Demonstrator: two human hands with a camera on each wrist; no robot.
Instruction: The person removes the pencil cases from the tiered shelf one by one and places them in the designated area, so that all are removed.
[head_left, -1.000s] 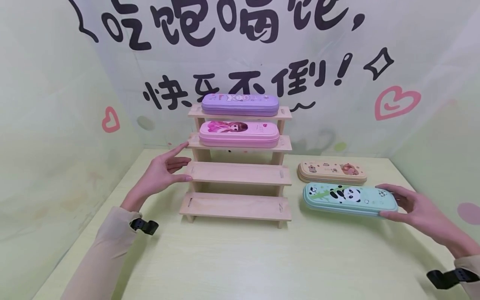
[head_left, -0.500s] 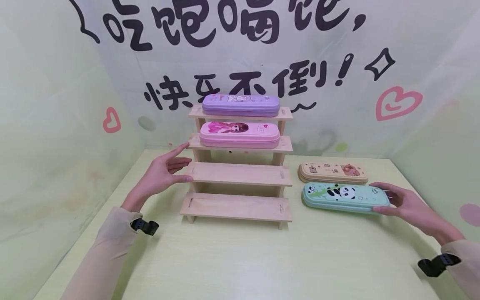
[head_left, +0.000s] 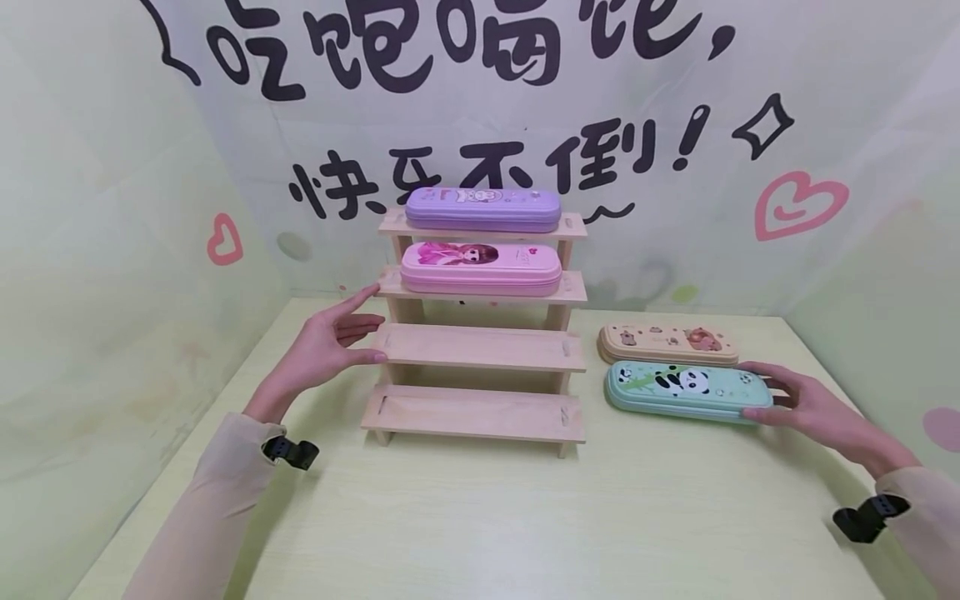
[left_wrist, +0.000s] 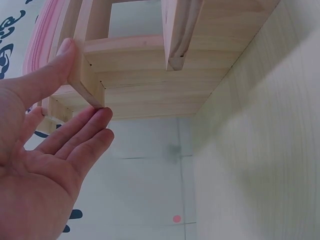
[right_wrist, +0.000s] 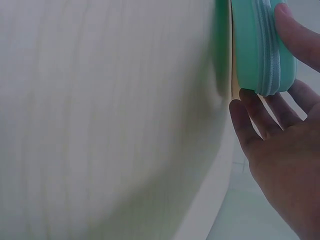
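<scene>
In the head view, my left hand (head_left: 318, 350) holds the left end of a stepped wooden display rack (head_left: 480, 346). The left wrist view shows its thumb on one edge of a shelf board (left_wrist: 92, 87) and fingertips at the other. At right, my right hand (head_left: 813, 412) grips the right end of a mint green panda pencil case (head_left: 682, 392), thumb in front and fingers behind. The case's zipper end (right_wrist: 265, 50) is close in the right wrist view. It is low over the table; whether it touches, I cannot tell.
A purple pencil case (head_left: 483, 210) lies on the top shelf and a pink one with a doll picture (head_left: 480, 268) on the second. A beige bear pencil case (head_left: 667, 343) lies on the table (head_left: 480, 525) just behind the mint one. Printed cloth walls (head_left: 675, 250) enclose the table.
The mint pencil case has shifted slightly left at its right end and straightened beside the beige case, my right hand moving with it. My left hand stays on the rack.
</scene>
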